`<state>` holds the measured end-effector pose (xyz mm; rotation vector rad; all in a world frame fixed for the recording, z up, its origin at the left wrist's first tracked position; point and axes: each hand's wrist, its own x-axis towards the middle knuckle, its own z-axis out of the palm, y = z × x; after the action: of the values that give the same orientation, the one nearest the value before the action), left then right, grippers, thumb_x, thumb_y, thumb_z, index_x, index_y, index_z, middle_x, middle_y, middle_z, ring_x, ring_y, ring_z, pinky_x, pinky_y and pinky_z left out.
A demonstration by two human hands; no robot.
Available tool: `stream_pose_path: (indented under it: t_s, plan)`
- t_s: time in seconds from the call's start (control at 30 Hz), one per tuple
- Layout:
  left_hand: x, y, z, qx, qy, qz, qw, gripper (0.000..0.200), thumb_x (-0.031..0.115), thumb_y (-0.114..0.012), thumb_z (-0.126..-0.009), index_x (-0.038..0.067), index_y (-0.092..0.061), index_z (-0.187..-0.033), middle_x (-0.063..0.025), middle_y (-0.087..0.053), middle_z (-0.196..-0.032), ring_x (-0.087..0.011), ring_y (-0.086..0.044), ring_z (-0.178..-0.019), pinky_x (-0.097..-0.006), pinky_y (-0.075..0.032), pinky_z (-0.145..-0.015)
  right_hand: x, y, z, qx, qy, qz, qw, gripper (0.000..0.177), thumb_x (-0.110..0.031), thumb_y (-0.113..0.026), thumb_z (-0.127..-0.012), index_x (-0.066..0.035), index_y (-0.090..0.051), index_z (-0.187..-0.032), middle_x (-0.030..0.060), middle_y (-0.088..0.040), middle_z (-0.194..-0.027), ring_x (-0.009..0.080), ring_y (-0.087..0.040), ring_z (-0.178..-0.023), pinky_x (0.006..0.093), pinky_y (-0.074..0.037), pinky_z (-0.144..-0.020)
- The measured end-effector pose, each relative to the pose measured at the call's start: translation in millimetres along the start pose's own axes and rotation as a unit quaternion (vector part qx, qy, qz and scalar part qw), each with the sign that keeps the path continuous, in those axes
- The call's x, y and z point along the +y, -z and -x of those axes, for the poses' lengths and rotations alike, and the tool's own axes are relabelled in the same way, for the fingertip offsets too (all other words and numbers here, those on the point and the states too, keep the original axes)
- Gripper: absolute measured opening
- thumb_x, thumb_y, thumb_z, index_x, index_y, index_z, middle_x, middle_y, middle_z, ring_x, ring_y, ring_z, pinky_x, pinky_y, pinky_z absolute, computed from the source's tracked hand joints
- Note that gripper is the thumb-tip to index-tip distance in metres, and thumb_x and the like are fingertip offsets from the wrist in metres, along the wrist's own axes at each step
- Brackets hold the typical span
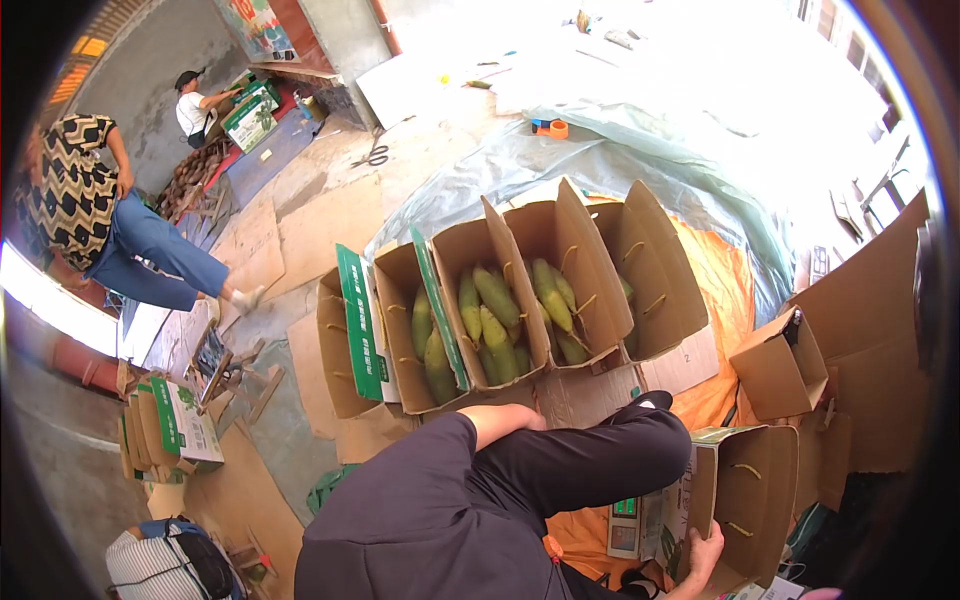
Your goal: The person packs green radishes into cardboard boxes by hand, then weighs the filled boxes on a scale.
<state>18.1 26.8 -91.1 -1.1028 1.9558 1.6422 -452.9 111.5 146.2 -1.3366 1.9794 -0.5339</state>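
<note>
My right hand (pixel 703 553) grips the near-left wall of an open cardboard box (pixel 765 490) with yellow rope handles, its thumb over the edge. Beside this box a scale (pixel 624 525) with a green lit display shows past my leg. My left forearm (pixel 500 422) rests by my raised knee, and the fingers of that hand are hidden behind the leg. Ahead of me a row of open cardboard boxes (pixel 420 270) stands with flaps up. Several long green fruits (pixel 495 335), yellowish in places, lie in the middle boxes.
A small cardboard box (pixel 780 365) stands at right on an orange sheet (pixel 722 270). Behind the row lie plastic film (pixel 450 195), orange tape (pixel 550 128) and scissors (pixel 373 155). Cartons (pixel 170 425) stand at left. One person (pixel 120 220) walks; another (pixel 200 108) handles boxes farther back.
</note>
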Motion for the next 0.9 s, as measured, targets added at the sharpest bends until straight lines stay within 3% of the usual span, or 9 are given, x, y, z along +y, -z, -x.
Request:
stream_pose_path:
  t_s: [0.07,0.17,0.3,0.37,0.47,0.63,0.7,0.87,0.9]
  plan:
    - [-58.7,-29.9,-41.9,-0.04,0.048,0.048,0.997,0.045,0.036,-0.056,-0.088,0.0,-0.062,-0.115,-0.016,-0.063,-0.117,-0.0292,-0.058,-0.108,-0.0399,-0.043,-0.09,-0.6,0.6,0.6,0.007,-0.003,0.0,1.0,0.037,0.005,-0.062,-0.071,0.004,-0.061,-0.108,0.0117,-0.068,-0.092,0.0181,-0.063,-0.085,0.0308,-0.048,-0.081]
    - [15.9,9.1,47.1,-0.063,0.082,0.04,0.994,0.048,0.035,-0.054,-0.09,-0.004,-0.06,-0.117,-0.0157,-0.062,-0.119,-0.0267,-0.057,-0.109,-0.04,-0.043,-0.09,3.8,1.9,1.2,0.006,0.012,-0.002,1.0,0.039,0.005,-0.062,-0.071,0.003,-0.061,-0.109,0.0135,-0.068,-0.092,0.0215,-0.064,-0.085,0.0327,-0.048,-0.081]
    - [-2.9,-5.4,71.5,-0.066,0.116,0.152,0.979,0.05,0.036,-0.055,-0.089,-0.004,-0.059,-0.118,-0.015,-0.063,-0.118,-0.0253,-0.057,-0.107,-0.0402,-0.043,-0.09,3.3,-0.2,-2.5,0.001,0.014,0.005,1.0,0.039,0.003,-0.063,-0.071,0.002,-0.062,-0.11,0.0148,-0.068,-0.094,0.022,-0.065,-0.088,0.0332,-0.048,-0.082]
    - [-7.2,-11.2,88.3,-0.023,0.145,0.21,0.967,0.043,0.032,-0.063,-0.084,-0.001,-0.065,-0.112,-0.009,-0.066,-0.11,-0.0203,-0.061,-0.097,-0.0395,-0.045,-0.087,8.0,-1.2,1.3,0.008,0.004,0.02,1.0,0.04,0.002,-0.064,-0.071,0.002,-0.062,-0.11,0.0154,-0.068,-0.095,0.0223,-0.065,-0.089,0.0335,-0.048,-0.083]
    - [-29.4,-32.0,109.3,-0.04,0.142,0.324,0.934,0.04,0.032,-0.065,-0.083,-0.002,-0.067,-0.105,-0.0094,-0.067,-0.105,-0.02,-0.062,-0.09,-0.0377,-0.048,-0.08,2.2,-0.8,1.2,0.006,0.015,0.008,1.0,0.04,0.0,-0.064,-0.071,0.001,-0.062,-0.11,0.0146,-0.069,-0.096,0.022,-0.065,-0.089,0.033,-0.048,-0.083]
    - [-57.2,-70.5,149.5,0.082,0.241,0.502,0.827,0.035,0.03,-0.065,-0.085,-0.002,-0.069,-0.097,-0.0104,-0.068,-0.101,-0.0207,-0.064,-0.083,-0.0377,-0.05,-0.075,0.5,0.6,3.2,0.041,0.025,0.067,0.997,0.041,-0.006,-0.066,-0.07,-0.001,-0.063,-0.111,0.0173,-0.068,-0.099,0.025,-0.066,-0.093,0.0329,-0.049,-0.083]
    - [-78.3,-90.3,164.5,0.117,0.299,0.596,0.736,0.036,0.031,-0.065,-0.085,-0.003,-0.067,-0.097,-0.01,-0.069,-0.099,-0.0217,-0.066,-0.078,-0.0376,-0.052,-0.073,0.6,1.1,4.2,0.056,0.026,0.069,0.996,0.041,-0.007,-0.066,-0.07,-0.002,-0.063,-0.11,0.0171,-0.068,-0.098,0.0257,-0.066,-0.094,0.033,-0.049,-0.084]
    - [-38.7,-103.4,241.8,0.142,0.349,0.572,0.729,0.037,0.029,-0.064,-0.085,0.005,-0.062,-0.114,-0.0043,-0.065,-0.113,-0.0208,-0.061,-0.103,-0.0365,-0.049,-0.085,-5.8,4.4,12.5,0.046,-0.007,0.056,0.997,0.04,-0.007,-0.067,-0.071,-0.001,-0.063,-0.11,0.0166,-0.068,-0.099,0.0248,-0.066,-0.094,0.0327,-0.048,-0.083]
    - [-18.8,-102.0,257.6,0.09,0.394,0.54,0.738,0.036,0.027,-0.064,-0.085,0.009,-0.061,-0.116,-0.0023,-0.064,-0.116,-0.0187,-0.057,-0.109,-0.0382,-0.048,-0.087,-6.0,2.7,8.4,0.036,-0.011,0.048,0.998,0.04,-0.007,-0.067,-0.071,-0.001,-0.063,-0.111,0.0163,-0.068,-0.099,0.0245,-0.066,-0.094,0.0326,-0.048,-0.083]
